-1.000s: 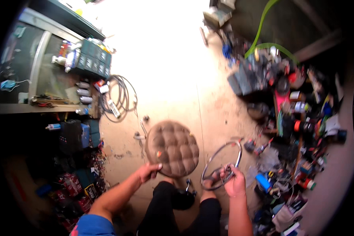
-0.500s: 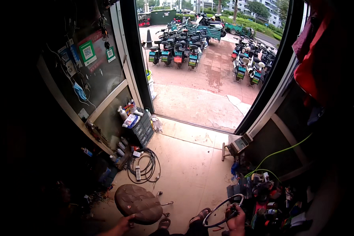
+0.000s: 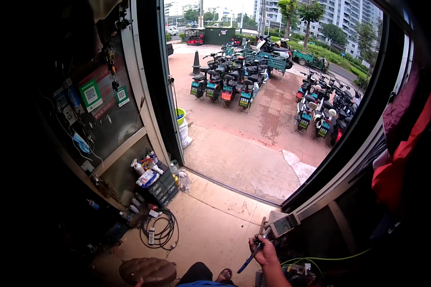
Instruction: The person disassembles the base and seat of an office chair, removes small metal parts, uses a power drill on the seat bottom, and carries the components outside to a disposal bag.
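My right hand (image 3: pixel 264 252) is closed around a thin dark hoop (image 3: pixel 248 260), seen nearly edge-on, with a bluish sheen along it. It is raised in front of a grey box-like device (image 3: pixel 283 226) with a dark panel. At the lower edge, the thumb of my left hand (image 3: pixel 139 282) rests at the near rim of a round brown quilted stool seat (image 3: pixel 148 270). The rest of that hand is out of the picture. My knee and one sandalled foot show between the seat and my right arm.
A coiled black cable (image 3: pixel 171 239) with a white power strip (image 3: pixel 151 236) lies on the floor. A dark drawer unit (image 3: pixel 163 188) topped with bottles stands at the left doorpost. Green hose (image 3: pixel 321 259) runs at the right. Parked scooters (image 3: pixel 230 86) stand outside.
The view has tipped up and outward. My right hand has lifted the hoop forward toward the grey device and turned it edge-on. The seat and my left hand now sit lower in view.
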### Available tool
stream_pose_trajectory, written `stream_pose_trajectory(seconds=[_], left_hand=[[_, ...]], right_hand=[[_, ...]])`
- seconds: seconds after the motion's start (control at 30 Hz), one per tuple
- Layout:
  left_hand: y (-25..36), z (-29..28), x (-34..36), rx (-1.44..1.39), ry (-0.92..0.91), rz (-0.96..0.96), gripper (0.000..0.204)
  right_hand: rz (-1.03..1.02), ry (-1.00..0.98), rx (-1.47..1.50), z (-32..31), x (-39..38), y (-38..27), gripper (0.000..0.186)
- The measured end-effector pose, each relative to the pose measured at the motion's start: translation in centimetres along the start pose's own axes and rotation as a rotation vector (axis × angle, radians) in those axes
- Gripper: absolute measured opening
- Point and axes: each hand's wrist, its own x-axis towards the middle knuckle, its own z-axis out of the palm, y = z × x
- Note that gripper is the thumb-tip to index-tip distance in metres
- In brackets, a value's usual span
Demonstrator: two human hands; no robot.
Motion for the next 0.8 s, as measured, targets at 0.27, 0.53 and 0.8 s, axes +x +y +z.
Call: stream_pose_trajectory(seconds=[0.27,0.53,0.8], left_hand=[[5.1,19.7,9.9,-0.056,-0.019,-0.05,0.038],[14.9,40.0,22.3,-0.06,-0.084,-0.158,0.039],[25.4,70.0,30.9,-0.09,-0.198,-0.056,0.034]], right_hand=[[-0.055,-0.054,-0.034,7.7,16.2,-11.5,0.011],[-0.172,0.056,0.022,18.2,28.3,-23.0,0.012],[-0.266,0.082,0.042,26.1,44.8,-34.4,0.009]])
